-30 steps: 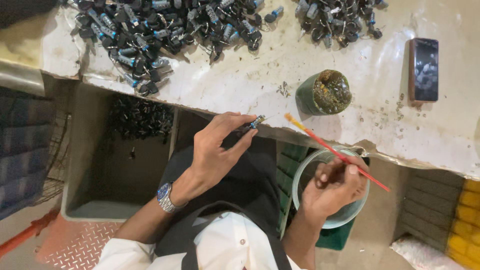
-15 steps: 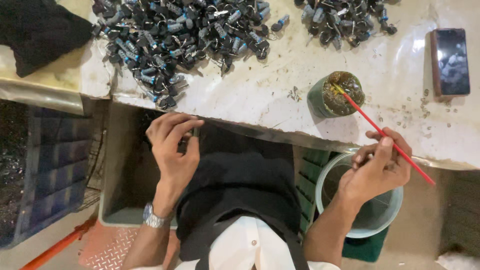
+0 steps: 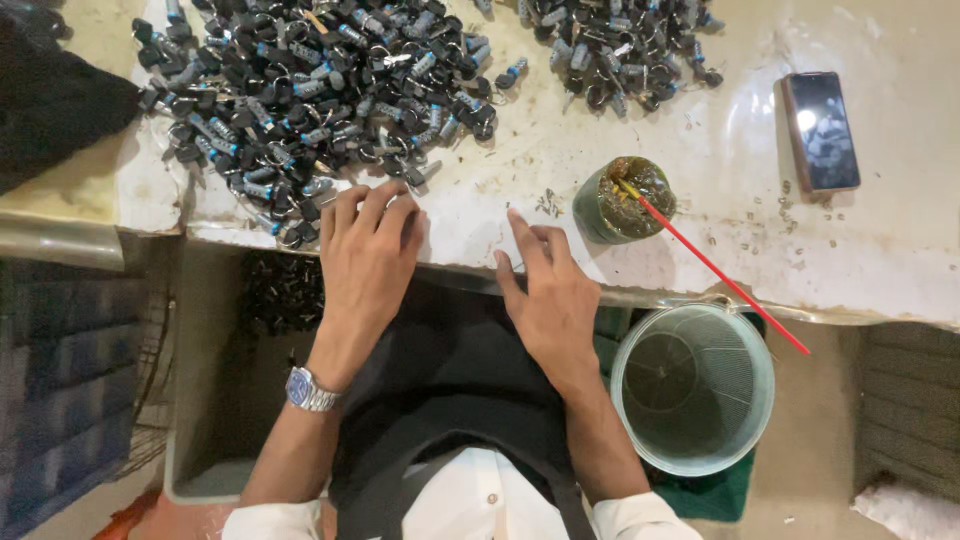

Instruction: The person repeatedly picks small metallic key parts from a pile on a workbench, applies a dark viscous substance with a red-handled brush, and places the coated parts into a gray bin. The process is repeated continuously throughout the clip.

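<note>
At the table edge: both hands lie flat on the pale, stained table (image 3: 700, 250), palms down, holding nothing.
Left hand: the left hand (image 3: 368, 262) rests with fingers spread slightly apart, fingertips touching the near rim of the big pile (image 3: 300, 90) of small dark parts with blue and silver ends.
Right hand: the right hand (image 3: 548, 295) lies open on the table edge, fingers (image 3: 528, 240) loosely apart, near the pile but not touching it.
Watch: a silver watch (image 3: 305, 390) sits on the left wrist.
Small pile: a second, smaller heap (image 3: 615, 45) of the same parts lies at the far edge, apart from the big one.
Jar: a green jar (image 3: 622, 200) stands just right of the right hand, a red stick (image 3: 715, 270) leaning out of it toward the lower right.
Bucket: a pale green bucket (image 3: 760, 400) sits below the table edge, under the stick's free end.
Phone: a dark phone (image 3: 820, 130) lies flat on the table, well right of the jar.
Bin: a grey bin (image 3: 200, 470) under the table, left of the lap, holds more dark parts at its far end.
</note>
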`<move>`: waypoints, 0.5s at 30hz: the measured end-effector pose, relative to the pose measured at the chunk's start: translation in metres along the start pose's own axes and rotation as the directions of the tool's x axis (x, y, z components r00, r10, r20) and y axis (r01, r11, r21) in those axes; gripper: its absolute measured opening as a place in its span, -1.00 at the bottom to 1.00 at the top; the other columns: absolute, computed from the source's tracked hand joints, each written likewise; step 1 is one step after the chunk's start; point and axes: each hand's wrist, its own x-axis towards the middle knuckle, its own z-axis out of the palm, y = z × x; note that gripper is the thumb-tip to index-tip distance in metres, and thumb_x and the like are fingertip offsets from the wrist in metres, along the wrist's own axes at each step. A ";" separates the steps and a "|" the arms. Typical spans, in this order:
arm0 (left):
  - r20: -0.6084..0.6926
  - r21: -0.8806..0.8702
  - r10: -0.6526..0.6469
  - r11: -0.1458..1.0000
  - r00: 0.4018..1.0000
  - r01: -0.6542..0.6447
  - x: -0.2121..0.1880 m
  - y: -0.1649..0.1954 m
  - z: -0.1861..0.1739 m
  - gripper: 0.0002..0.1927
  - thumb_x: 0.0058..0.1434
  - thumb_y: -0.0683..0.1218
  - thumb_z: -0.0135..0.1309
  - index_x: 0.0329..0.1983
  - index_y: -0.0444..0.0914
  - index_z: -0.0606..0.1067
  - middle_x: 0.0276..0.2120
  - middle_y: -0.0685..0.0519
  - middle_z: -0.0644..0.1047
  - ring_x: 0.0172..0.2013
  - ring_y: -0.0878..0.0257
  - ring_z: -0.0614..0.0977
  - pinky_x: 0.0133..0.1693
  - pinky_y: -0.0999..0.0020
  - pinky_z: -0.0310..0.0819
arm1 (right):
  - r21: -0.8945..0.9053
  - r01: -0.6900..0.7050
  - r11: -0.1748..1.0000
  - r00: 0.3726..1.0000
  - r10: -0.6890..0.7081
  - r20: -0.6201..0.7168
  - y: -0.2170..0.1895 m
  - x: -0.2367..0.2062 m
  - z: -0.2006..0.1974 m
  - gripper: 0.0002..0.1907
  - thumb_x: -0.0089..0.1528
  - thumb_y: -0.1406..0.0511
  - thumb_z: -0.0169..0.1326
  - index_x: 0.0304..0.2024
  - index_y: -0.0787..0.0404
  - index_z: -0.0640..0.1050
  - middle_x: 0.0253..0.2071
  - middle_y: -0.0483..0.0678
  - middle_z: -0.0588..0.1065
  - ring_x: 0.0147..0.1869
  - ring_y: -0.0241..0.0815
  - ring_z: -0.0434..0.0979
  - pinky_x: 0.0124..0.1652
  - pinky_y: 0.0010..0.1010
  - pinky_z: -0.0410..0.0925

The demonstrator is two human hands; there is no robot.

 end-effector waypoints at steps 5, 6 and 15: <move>-0.103 -0.118 -0.062 0.992 0.993 0.049 -0.009 -0.010 -0.012 -0.83 0.27 -0.12 0.29 -0.13 -0.21 0.58 0.03 0.07 0.56 0.10 -0.01 0.49 0.11 0.07 0.35 | -0.151 0.013 0.988 0.955 0.033 0.296 -0.011 0.035 0.009 -0.44 0.30 0.09 0.14 0.34 -0.02 0.43 -0.17 -0.01 0.43 -0.34 -0.01 0.56 -0.48 -0.12 0.38; -0.145 -0.114 -0.067 0.992 0.987 0.050 -0.006 -0.011 -0.012 -0.83 0.27 -0.12 0.31 -0.12 -0.22 0.58 0.01 0.07 0.56 0.09 0.01 0.49 0.11 0.07 0.35 | -0.161 0.017 0.987 0.941 0.039 0.337 -0.013 0.039 0.011 -0.43 0.29 0.08 0.14 0.34 -0.04 0.42 -0.19 0.01 0.41 -0.36 -0.01 0.56 -0.49 -0.11 0.38; -0.015 0.195 0.032 0.980 0.999 -0.029 0.031 -0.007 -0.005 -0.83 0.19 -0.04 0.23 -0.17 -0.15 0.59 0.00 0.02 0.55 0.11 0.01 0.47 0.16 -0.01 0.32 | 0.027 0.052 0.998 0.998 -0.052 -0.025 -0.011 0.028 0.011 -0.75 0.30 0.25 0.24 0.03 0.06 0.60 -0.14 -0.03 0.48 -0.38 -0.12 0.51 -0.42 -0.26 0.38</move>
